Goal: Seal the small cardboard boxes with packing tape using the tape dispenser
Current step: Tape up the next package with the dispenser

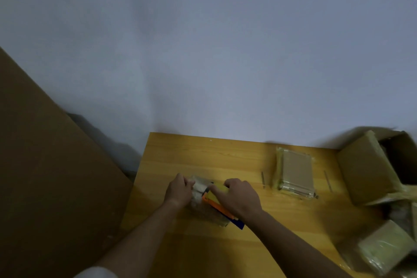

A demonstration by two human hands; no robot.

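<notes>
A small cardboard box [208, 214], partly wrapped in shiny tape, lies on the wooden table [225, 158] under both hands. My left hand [179, 190] grips its far left end. My right hand [241, 197] is closed on the orange, yellow and blue tape dispenser [214, 198], which rests on top of the box. Much of the box is hidden by the hands and the dispenser.
A taped flat box [295, 174] lies on the table to the right. A large open carton [370, 169] stands at the right edge, with more taped boxes [383, 248] below it. A big cardboard sheet [52, 176] leans at the left. A wall rises behind.
</notes>
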